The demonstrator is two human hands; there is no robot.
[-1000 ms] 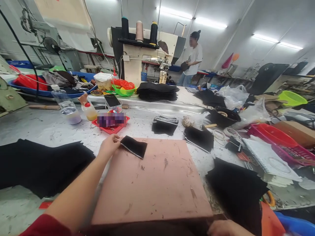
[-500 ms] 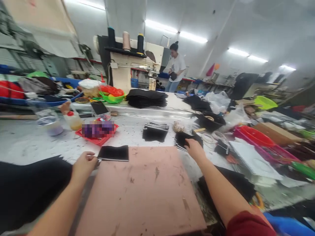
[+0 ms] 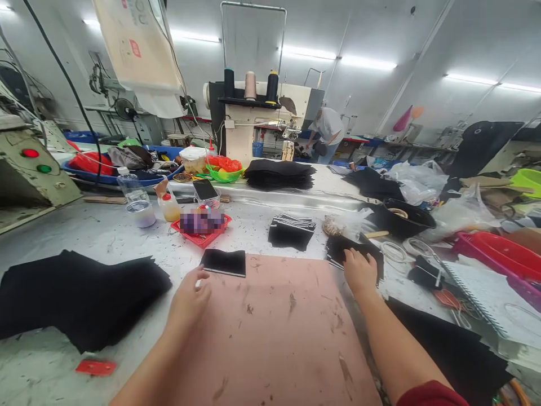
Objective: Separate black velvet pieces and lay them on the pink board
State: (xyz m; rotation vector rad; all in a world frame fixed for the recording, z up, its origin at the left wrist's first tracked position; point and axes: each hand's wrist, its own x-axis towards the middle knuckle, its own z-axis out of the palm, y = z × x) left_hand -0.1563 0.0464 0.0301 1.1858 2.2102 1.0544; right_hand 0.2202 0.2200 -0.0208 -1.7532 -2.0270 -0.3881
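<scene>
Touching the stack of black pieces point(image 3: 358, 242) just beyond the pink board point(image 3: 270, 327), the right hand point(image 3: 360, 274) has its fingers spread; whether they grip a piece, I cannot tell. The left hand point(image 3: 190, 296), thumb and finger parted, appears to hold nothing beside the single black piece point(image 3: 224, 263) at the board's far left corner. This looks like picking from the stack; separating one piece would call for a fine pinch.

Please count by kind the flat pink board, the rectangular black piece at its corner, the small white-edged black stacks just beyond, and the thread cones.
Pink board: 1
Black piece: 1
Small black stacks: 2
Black thread cones: 2
Pink thread cone: 1
Total: 7
</scene>
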